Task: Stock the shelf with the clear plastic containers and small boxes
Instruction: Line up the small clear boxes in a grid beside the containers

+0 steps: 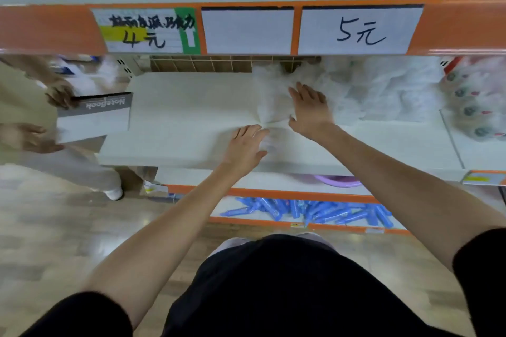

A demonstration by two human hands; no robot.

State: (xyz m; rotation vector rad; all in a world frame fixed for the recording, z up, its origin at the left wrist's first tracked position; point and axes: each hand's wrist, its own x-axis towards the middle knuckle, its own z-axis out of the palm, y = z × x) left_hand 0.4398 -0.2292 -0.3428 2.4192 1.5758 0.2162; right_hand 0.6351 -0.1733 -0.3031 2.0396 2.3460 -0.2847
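Placing a clear plastic container on the middle shelf

A blurred clear plastic container [271, 117] sits on the white shelf [178, 117] between the two hands. The right hand [309, 109] lies flat on it with its fingers [304, 91] spread. The left hand [246, 145] touches its near edge, fingers straight and apart, and neither hand grips it. I'd judge this to be the settling step. Next it wants nudging right, against the heap of clear packs [377, 90] under the 5元 card [360, 30]. That loose heap may slump into the gap. To the left, another person's hand [59, 94] holds a NoteBook box [94, 117] at the shelf's end, near enough to crowd the bare stretch. Blue packets [315, 210] lie on a lower shelf.
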